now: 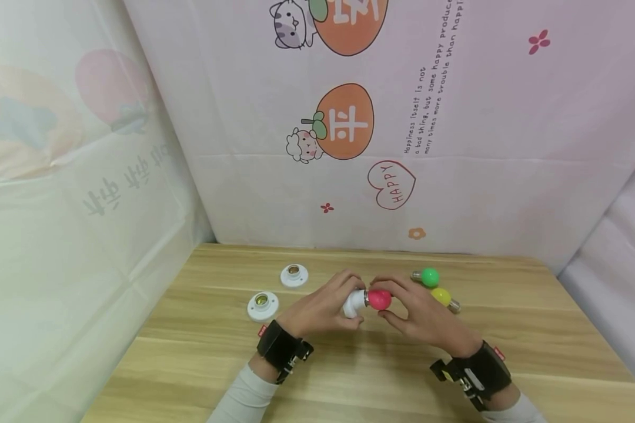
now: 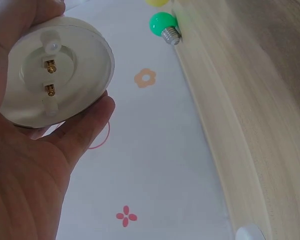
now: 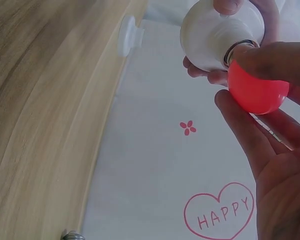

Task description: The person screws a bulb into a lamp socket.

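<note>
My left hand [image 1: 325, 302] grips a white round lamp socket [image 1: 353, 304] by its rim, off the table. The left wrist view shows the hollow back of that socket [image 2: 32, 82], with two brass terminals inside. With thumb and fingers my right hand [image 1: 420, 308] holds a red light bulb [image 1: 380, 299]. The metal base of the red bulb [image 3: 257, 90] sits at the mouth of the socket [image 3: 205, 37]; how far in it goes I cannot tell.
Two more white lamp sockets, one behind [image 1: 294, 275] and one nearer [image 1: 262, 306], stand on the wooden table [image 1: 190, 364] at left. A green bulb [image 1: 430, 277] and a yellow bulb [image 1: 441, 296] lie beyond my right hand. Printed cloth [image 1: 254, 194] hangs along the back edge.
</note>
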### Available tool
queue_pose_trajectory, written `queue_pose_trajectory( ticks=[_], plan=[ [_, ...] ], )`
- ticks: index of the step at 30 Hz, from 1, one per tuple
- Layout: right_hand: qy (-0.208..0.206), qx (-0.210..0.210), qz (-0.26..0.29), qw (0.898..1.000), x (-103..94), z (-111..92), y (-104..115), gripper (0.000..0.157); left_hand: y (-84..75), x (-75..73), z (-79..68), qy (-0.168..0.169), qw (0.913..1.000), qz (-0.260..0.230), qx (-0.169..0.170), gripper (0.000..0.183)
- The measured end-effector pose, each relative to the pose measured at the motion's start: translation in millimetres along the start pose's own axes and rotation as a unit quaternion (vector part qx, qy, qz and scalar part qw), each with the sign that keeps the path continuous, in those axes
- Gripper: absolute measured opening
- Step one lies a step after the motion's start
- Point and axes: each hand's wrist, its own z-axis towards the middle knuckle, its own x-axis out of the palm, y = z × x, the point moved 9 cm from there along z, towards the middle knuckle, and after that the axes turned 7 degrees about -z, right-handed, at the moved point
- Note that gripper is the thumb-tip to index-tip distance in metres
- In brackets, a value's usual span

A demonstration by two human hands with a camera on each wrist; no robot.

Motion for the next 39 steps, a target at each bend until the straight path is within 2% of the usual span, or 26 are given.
queue_pose_trajectory(
  ticks=[7, 18, 30, 35, 39],
  plan=[
    [-0.006, -0.006, 0.009, 1.0, -0.5, 0, 0, 0.053, 0.1, -0.4, 0.6, 0.0, 1.0, -0.002, -0.002, 0.05],
    [-0.002, 0.026, 0.012, 1.0, 0.7, -1, -3, 0.053, -2.3, 0.3, 1.3, 0.002, 1.0, 0.004, 0.002, 0.052],
    [0.044, 0.068, 0.005, 0.997, 6.1, -6, -11, 0.047, -4.3, -0.9, 1.0, -0.002, 0.9998, 0.015, 0.014, 0.051],
    [0.031, 0.063, 0.01, 0.997, 5.3, -6, -10, 0.048, -4.3, -1.1, 1.2, -0.006, 0.9996, 0.019, 0.019, 0.051],
    [0.017, 0.065, 0.017, 0.998, 3.6, -5, -10, 0.055, -4.6, -1.8, 1.5, -0.006, 0.9996, 0.021, 0.016, 0.05]
  ],
)
